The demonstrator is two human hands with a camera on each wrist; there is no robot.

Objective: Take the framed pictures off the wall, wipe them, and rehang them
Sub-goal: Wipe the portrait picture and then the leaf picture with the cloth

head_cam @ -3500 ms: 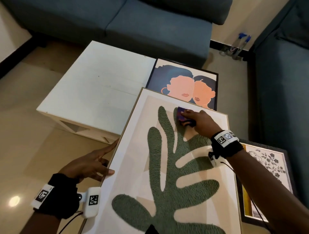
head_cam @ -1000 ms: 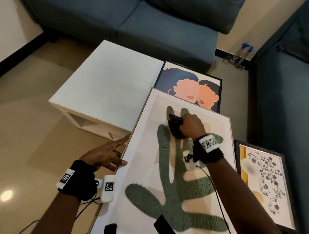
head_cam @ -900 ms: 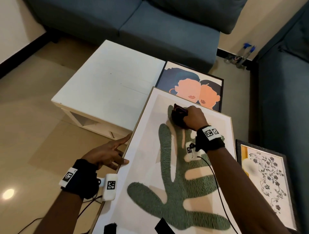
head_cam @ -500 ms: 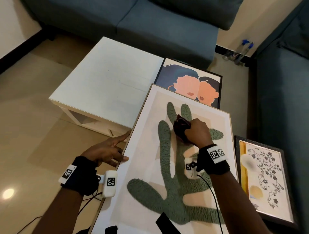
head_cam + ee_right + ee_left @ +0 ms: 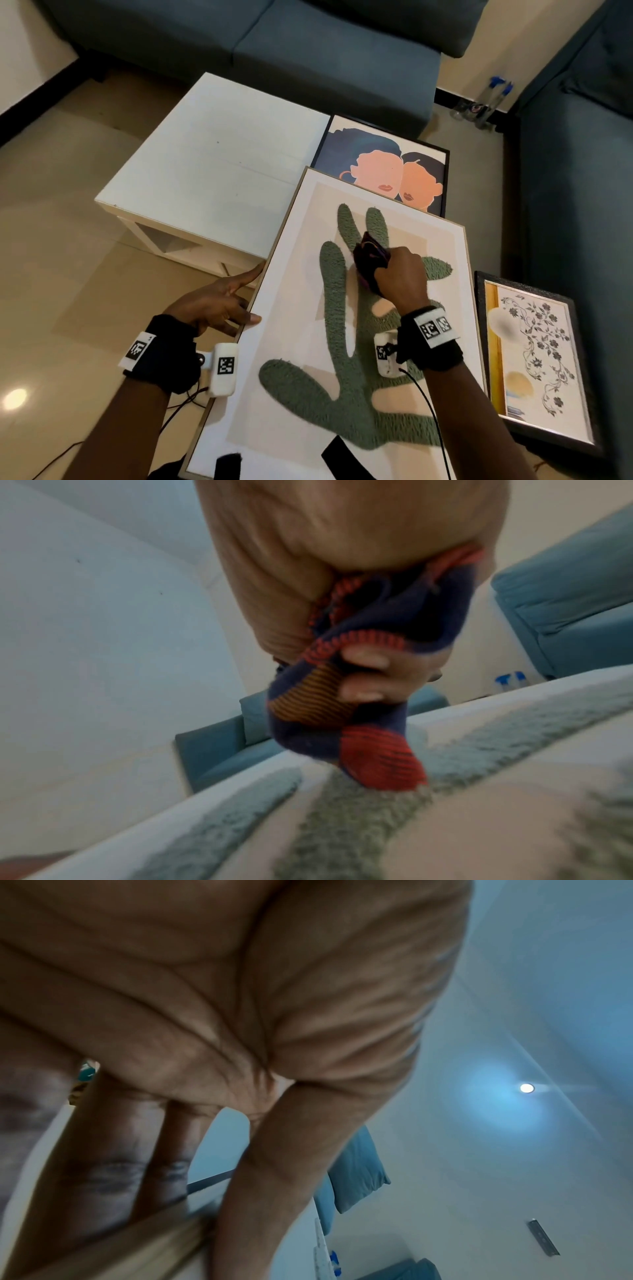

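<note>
A large framed picture of a green leaf shape lies tilted in front of me, its top resting against the white table. My right hand grips a bunched dark blue, red and orange cloth and presses it onto the upper middle of the picture. My left hand rests with straight fingers along the picture's left frame edge, thumb on its face.
A black-framed picture of two faces lies beyond the leaf picture. A floral picture in a dark frame lies on the floor to the right. White low table at left, blue sofas behind and right, bottles in the corner.
My right hand with the cloth has slid back down the picture toward me after reaching near its top. The left hand has stayed on the left frame edge.
</note>
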